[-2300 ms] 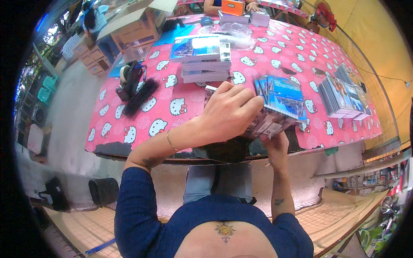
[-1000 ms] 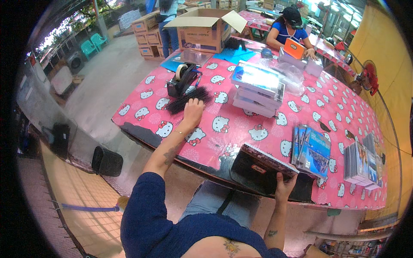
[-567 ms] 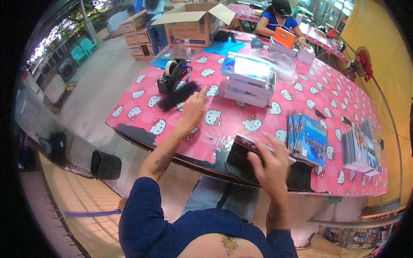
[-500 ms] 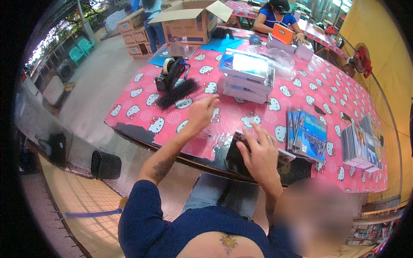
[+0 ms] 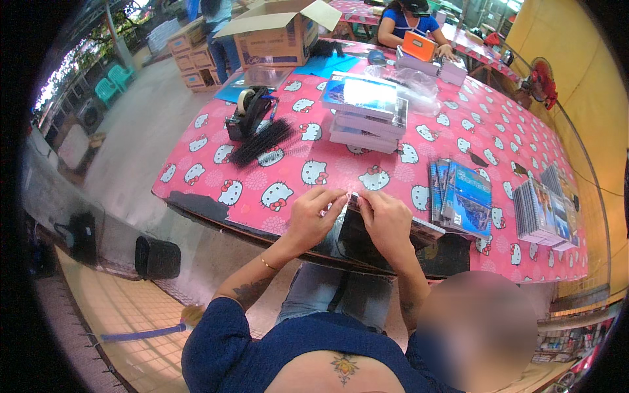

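At the near edge of the table a dark-covered book point(image 5: 362, 237) is held tilted, its page edges toward the right. My right hand point(image 5: 388, 221) grips its upper edge, thumb and fingers closed near the far corner. My left hand point(image 5: 310, 217) meets it at that same corner with the fingertips pinched together; what lies between them is too small to make out. Beyond my left hand lies a bundle of black binding coils point(image 5: 262, 145). Several blue spiral-bound books point(image 5: 468, 200) are fanned out to the right of my right hand.
A stack of blue-covered books point(image 5: 363, 124) stands mid-table, with a tape dispenser point(image 5: 249, 118) to its left. More spiral-bound books point(image 5: 538, 213) stand at the right edge. An open cardboard box point(image 5: 270, 44) sits at the back. A co-worker point(image 5: 409, 29) sits across the table.
My left hand has moved right and down from above the table to the book's corner. My right hand has shifted from resting over the book to gripping that corner.
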Demonstrator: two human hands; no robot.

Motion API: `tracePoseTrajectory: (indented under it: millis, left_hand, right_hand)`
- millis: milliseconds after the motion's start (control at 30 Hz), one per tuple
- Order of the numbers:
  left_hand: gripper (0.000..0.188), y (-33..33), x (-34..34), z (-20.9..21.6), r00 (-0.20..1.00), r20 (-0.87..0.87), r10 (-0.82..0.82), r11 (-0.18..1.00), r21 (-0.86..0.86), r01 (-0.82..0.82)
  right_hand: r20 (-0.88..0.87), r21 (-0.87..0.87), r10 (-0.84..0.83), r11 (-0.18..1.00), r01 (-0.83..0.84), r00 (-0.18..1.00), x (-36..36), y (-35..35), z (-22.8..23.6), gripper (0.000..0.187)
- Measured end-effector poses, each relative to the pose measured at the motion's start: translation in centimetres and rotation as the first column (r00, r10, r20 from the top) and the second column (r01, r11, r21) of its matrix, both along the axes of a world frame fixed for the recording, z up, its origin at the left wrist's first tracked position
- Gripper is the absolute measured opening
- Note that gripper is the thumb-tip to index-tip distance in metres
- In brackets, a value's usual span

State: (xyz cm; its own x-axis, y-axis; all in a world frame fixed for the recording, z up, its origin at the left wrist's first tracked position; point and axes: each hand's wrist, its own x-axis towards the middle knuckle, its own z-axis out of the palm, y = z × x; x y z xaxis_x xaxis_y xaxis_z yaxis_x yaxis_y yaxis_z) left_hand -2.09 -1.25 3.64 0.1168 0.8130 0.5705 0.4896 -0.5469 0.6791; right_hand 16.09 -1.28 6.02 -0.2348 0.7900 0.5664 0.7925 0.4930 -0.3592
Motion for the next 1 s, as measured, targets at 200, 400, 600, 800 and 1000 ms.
tracePoseTrajectory:
  millis: [200,400,600,800,1000]
  left_hand:
    - [0.019,1.1,-0.3,0.3,0.998,-0.012,-0.056,0.997,-0.050,0.055]
    - [0.027,3.6,-1.5,1.0,0.896,-0.370,-0.247,0.952,0.081,0.296]
    - [0.062,2.8,0.5,2.5,0.802,-0.579,-0.146,0.988,-0.051,0.144]
    - [0.094,-1.5,2.4,-6.4,0.761,-0.617,0.201,0.932,0.359,0.044]
    - [0.090,1.1,2.0,-4.7,0.592,-0.764,0.256,0.925,0.372,0.081]
  right_hand:
    - [-0.030,0.015,0.041,0.999,-0.041,0.999,0.3,0.1,-0.2,0.013]
    - [-0.050,-0.070,0.094,0.993,-0.097,0.994,1.0,-0.2,0.7,0.018]
    - [0.155,0.072,0.060,0.995,-0.072,0.986,3.0,-0.7,1.3,0.022]
    - [0.062,-0.102,0.034,0.994,-0.027,0.998,3.0,-0.5,0.8,0.015]
    - [0.107,0.043,0.053,0.997,-0.058,0.993,4.4,-2.0,1.3,0.023]
